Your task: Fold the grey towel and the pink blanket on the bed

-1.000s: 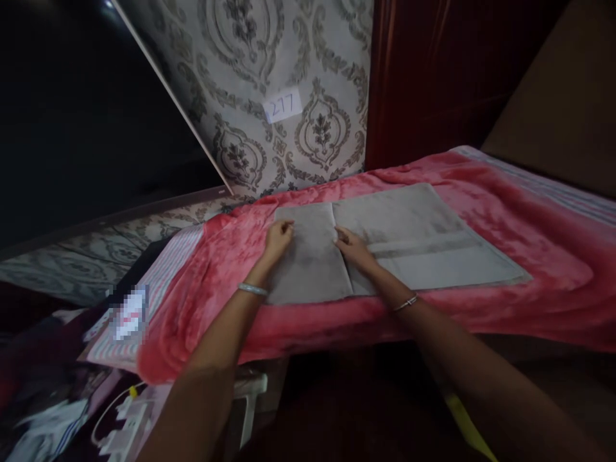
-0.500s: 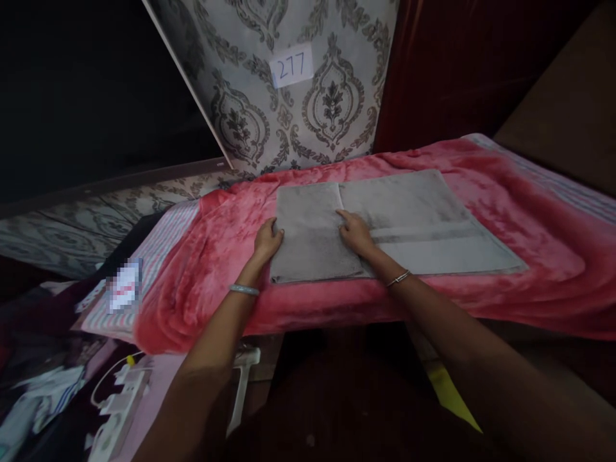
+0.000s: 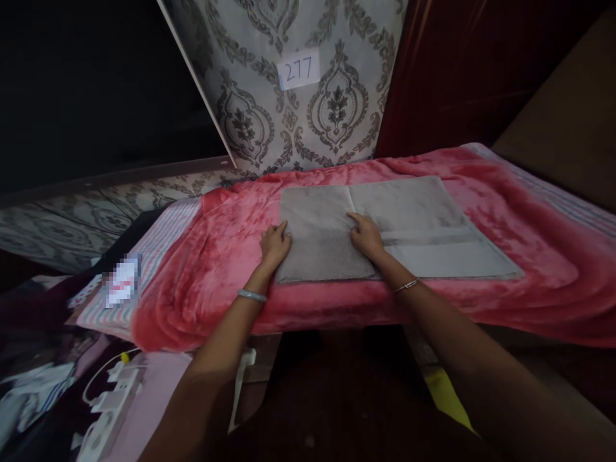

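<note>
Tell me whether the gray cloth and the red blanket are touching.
Touching. The head view shows the gray cloth lying flat on the red blanket, with no gap along its near edge.

The wall ahead wears pale wallpaper with dark, leafy medallions and scrolls, and a white paper marked 277 is stuck on it. A large black screen with a thin light edge fills the upper left. To the right stands a dark red panel, glossy enough to catch faint streaks of light, and beyond it a plain brown surface slants across the corner. Against the wall, a red blanket with striped ends spreads wide. The light is dim, leaving the lower area nearly black.
</note>
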A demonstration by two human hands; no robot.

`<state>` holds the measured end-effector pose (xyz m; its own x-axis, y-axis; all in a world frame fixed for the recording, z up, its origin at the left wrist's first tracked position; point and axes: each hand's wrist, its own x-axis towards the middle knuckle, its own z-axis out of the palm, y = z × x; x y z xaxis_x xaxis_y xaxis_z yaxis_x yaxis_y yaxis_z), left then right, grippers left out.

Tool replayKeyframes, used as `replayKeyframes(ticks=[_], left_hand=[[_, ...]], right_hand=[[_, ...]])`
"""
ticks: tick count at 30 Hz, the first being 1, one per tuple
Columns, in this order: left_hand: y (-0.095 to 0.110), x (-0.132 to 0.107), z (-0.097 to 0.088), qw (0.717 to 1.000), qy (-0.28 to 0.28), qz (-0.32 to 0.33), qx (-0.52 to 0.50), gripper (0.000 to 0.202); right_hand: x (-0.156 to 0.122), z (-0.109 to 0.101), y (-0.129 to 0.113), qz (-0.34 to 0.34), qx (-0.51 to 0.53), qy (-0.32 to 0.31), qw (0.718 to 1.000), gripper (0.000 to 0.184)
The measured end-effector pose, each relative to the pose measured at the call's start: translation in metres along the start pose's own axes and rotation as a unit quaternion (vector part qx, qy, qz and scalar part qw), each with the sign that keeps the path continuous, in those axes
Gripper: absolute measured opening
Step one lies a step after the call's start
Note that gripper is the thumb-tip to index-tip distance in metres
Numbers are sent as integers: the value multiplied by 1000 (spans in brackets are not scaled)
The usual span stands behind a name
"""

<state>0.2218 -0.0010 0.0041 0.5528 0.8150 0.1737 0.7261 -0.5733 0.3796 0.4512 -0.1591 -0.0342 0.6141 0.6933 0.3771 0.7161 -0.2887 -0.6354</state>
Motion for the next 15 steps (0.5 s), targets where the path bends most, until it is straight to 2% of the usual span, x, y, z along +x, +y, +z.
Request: replayKeyframes(ticks=[5,10,15], left_hand=[[19,-19,-6,995,5,8,103,55],[21,-22,-9,992,3,13,123,55],[19,-23,-9,990,14,19,137,55]], right_hand=[[-2,2,2,9,-18,-14,1000,63],[5,-3,1,12,16,-7,1000,60],[26,-12,-6,45,4,-37,998,55]])
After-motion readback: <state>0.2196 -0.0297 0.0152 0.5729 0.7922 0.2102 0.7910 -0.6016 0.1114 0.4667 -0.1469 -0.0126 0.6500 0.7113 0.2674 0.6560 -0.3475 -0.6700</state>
